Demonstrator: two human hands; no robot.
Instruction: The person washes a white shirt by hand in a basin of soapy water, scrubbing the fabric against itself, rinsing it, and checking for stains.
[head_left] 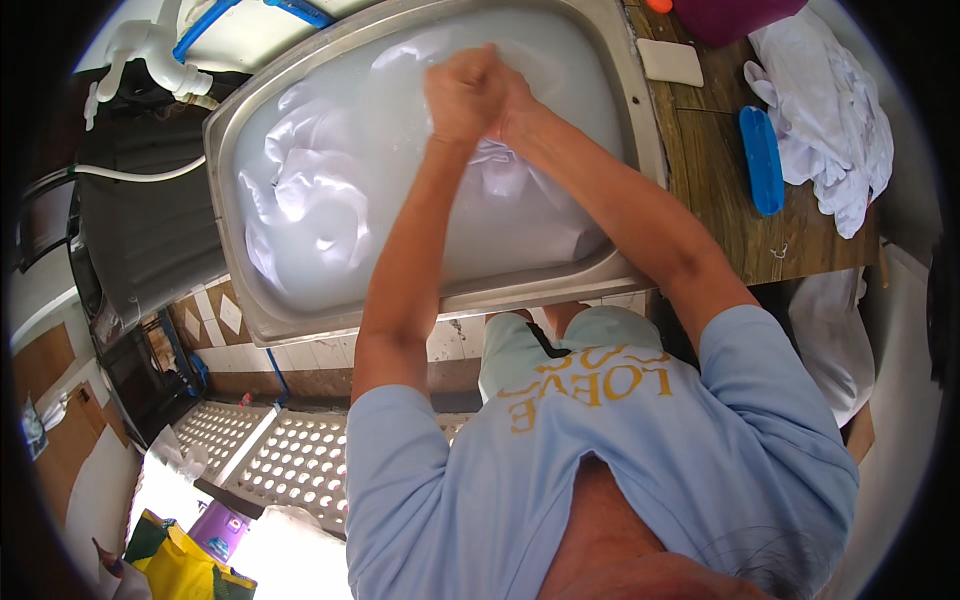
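A steel sink (330, 322) is filled with cloudy water, and white cloth (310, 190) lies soaking in it. My left hand (462, 92) and my right hand (510, 105) are pressed together over the far middle of the sink. Both are closed on a bunched part of the white cloth (500, 170), which hangs just below the fists into the water. My forearms reach in from the lower edge over the sink's near rim.
A wooden counter (710, 170) lies right of the sink, with a blue brush (762, 160), a pale soap bar (670, 62) and a heap of white clothes (830, 110). A white tap (150, 55) stands at the far left corner. A perforated floor grate (290, 455) lies below.
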